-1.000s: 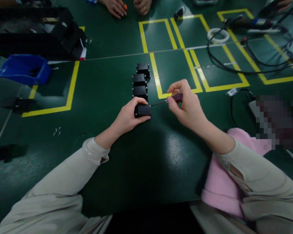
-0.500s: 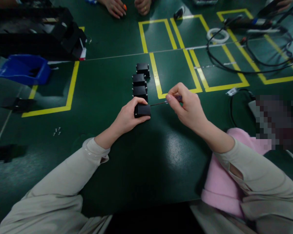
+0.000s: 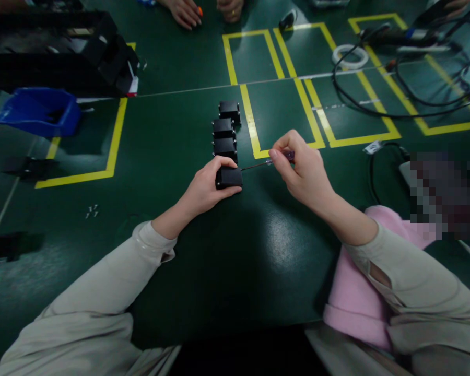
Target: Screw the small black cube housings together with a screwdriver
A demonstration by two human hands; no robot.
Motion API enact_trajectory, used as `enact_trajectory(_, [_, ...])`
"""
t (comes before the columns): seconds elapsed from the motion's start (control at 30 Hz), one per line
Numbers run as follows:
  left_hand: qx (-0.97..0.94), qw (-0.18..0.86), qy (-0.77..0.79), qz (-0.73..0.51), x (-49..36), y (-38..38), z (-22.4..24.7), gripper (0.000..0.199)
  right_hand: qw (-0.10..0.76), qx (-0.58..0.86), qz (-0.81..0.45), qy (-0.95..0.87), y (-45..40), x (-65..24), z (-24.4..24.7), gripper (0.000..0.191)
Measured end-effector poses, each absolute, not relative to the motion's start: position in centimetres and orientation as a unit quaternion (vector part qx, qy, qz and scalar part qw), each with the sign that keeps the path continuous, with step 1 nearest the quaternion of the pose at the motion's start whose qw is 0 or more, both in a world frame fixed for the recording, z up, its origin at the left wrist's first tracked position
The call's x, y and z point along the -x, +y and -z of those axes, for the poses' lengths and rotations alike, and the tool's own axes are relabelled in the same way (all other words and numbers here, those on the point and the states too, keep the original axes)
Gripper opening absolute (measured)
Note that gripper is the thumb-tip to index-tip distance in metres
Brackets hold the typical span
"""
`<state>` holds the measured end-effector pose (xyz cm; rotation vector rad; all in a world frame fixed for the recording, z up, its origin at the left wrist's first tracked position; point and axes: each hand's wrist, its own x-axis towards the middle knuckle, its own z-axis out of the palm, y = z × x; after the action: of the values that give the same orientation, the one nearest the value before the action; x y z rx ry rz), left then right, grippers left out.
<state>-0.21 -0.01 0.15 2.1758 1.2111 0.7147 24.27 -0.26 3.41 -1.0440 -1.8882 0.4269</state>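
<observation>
My left hand (image 3: 206, 188) grips a small black box (image 3: 231, 177) on the green table, thumb on the near side and fingers over the far side. In my right hand (image 3: 303, 167) is a screwdriver (image 3: 254, 166), pinched by its handle. Its thin shaft points left, and the tip meets the right end of the box near its far corner. Beyond my left hand stands a row of similar black boxes (image 3: 224, 128) with small screws at their corners. Several loose screws (image 3: 91, 211) lie on the table to the left.
A blue bin (image 3: 39, 110) and a large black crate (image 3: 50, 57) stand at the left. Yellow tape marks rectangles on the table. Black cables (image 3: 356, 104) and a white ring (image 3: 349, 56) lie at the right. Pink cloth (image 3: 356, 292) is under my right forearm. Another person's hands (image 3: 186, 13) rest at the far edge.
My right hand has shifted very slightly right and up with the screwdriver, its tip still at the box. The left hand and the box have hardly moved.
</observation>
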Motion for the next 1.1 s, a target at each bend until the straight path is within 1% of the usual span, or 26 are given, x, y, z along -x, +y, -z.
enact_trajectory(0.13, [-0.809,0.273,0.45,-0.261,0.13,-0.04,-0.2,0.043,0.449,0.43,-0.187,-0.76,-0.31,-24.27,-3.24,0.002])
enact_trajectory(0.23, [-0.81,0.269,0.45,-0.263,0.08,-0.04,-0.23,0.043,0.444,0.436,-0.196,-0.758,-0.35,-24.32,-3.19,0.012])
enact_trajectory(0.43, [-0.807,0.273,0.458,-0.252,0.07,-0.04,-0.34,0.043,0.436,0.439,-0.197,-0.761,-0.43,-24.45,-3.23,0.017])
enact_trajectory(0.6, [-0.809,0.273,0.452,-0.257,0.11,-0.04,-0.21,0.043,0.438,0.446,-0.192,-0.756,-0.43,-24.4,-3.23,0.014])
enact_trajectory(0.7, [-0.81,0.27,0.452,-0.26,0.14,0.02,-0.1,0.043,0.44,0.453,-0.192,-0.751,-0.38,-24.3,-3.19,0.005])
enact_trajectory(0.83, [-0.811,0.27,0.447,-0.265,0.15,0.03,-0.08,0.042,0.443,0.461,-0.196,-0.743,-0.36,-24.24,-3.11,0.013])
enact_trajectory(0.93, [-0.809,0.272,0.452,-0.261,0.14,-0.03,-0.16,0.042,0.441,0.459,-0.195,-0.746,-0.4,-24.23,-3.14,0.007])
enact_trajectory(1.03, [-0.806,0.275,0.46,-0.253,0.14,-0.07,-0.22,0.043,0.442,0.453,-0.186,-0.752,-0.44,-24.21,-3.22,0.01])
enact_trajectory(1.1, [-0.808,0.274,0.456,-0.255,0.15,-0.06,-0.22,0.043,0.44,0.453,-0.186,-0.752,-0.45,-24.19,-3.25,0.008])
